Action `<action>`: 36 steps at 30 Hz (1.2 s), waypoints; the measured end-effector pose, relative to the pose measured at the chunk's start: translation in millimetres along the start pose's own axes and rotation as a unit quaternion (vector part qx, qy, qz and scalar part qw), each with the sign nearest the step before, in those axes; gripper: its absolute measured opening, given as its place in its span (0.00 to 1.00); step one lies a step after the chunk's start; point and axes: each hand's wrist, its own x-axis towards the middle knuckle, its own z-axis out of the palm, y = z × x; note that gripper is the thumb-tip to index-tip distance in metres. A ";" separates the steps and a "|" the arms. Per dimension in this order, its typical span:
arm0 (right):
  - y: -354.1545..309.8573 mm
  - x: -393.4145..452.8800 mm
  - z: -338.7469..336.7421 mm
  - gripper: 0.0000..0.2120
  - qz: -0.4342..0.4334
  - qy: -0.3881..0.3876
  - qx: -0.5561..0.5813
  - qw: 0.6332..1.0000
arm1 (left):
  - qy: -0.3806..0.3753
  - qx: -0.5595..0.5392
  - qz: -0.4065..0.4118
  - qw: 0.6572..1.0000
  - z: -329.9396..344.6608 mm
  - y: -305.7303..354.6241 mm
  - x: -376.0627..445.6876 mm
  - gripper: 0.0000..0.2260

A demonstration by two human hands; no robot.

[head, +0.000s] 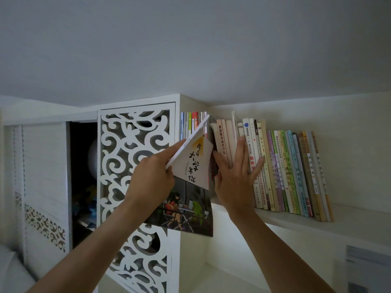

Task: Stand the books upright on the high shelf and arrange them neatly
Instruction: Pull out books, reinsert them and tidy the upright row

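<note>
Left batch of books [193, 123] already upright against the fretwork cabinet [135, 157]; one white paperback [191, 157] not in yet, tilted in the gap, pinched at its lower edge by the left hand [151, 176]. Right hand [234, 176], fingers spread flat, presses the right-hand row [285, 170], which leans, probably holding the gap open on the high shelf [296, 220]

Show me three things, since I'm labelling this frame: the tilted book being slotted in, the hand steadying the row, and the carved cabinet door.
tilted book [195, 163], head view, on its white front cover.
right hand [234, 182], head view, on the back of the hand.
carved cabinet door [118, 144], head view, on the white scrollwork.
</note>
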 end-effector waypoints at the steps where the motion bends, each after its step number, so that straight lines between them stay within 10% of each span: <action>1: -0.3 -0.6 -0.1 0.25 -0.002 -0.002 -0.003 1.000 | 0.002 0.008 0.004 1.000 0.6 0.2 0.4 0.33; 17: 2.9 -3.3 0.0 0.44 -0.025 -0.019 0.033 0.999 | 0.018 -0.038 -0.020 0.999 30.0 18.6 45.0 0.32; 26: 3.0 -1.6 3.5 0.35 -0.028 0.027 0.003 0.999 | -0.011 -0.049 0.019 0.999 65.5 39.9 66.5 0.27; 30: 2.7 -1.1 4.0 0.38 -0.032 0.011 -0.040 0.999 | 0.043 -0.230 -0.034 0.972 97.9 37.5 55.7 0.11; 36: 2.2 -0.3 5.0 0.34 -0.021 0.010 -0.019 1.000 | 0.163 -0.115 0.002 0.980 148.5 5.0 47.9 0.20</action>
